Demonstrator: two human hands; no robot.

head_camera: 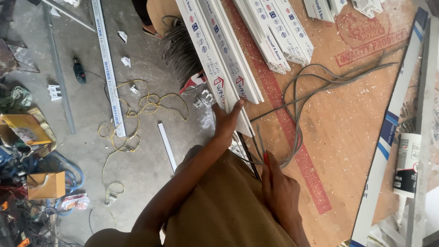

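While our left hand [227,120] clamps the white profile [228,68] at its near end on the counter [347,137], we should keep it pinned; our right hand [280,192], just below, pinches a red tool [265,160] beside grey cables [292,105]

Two hands are in view, the left hand [227,120] and the right hand [280,192]. On the bench [347,123] lie three groups of white window profiles [228,55], one bundle of grey cable [302,91] and one sealant tube [406,164]. On the floor [141,169] lie one drill [79,72] and one yellow cord [132,114].
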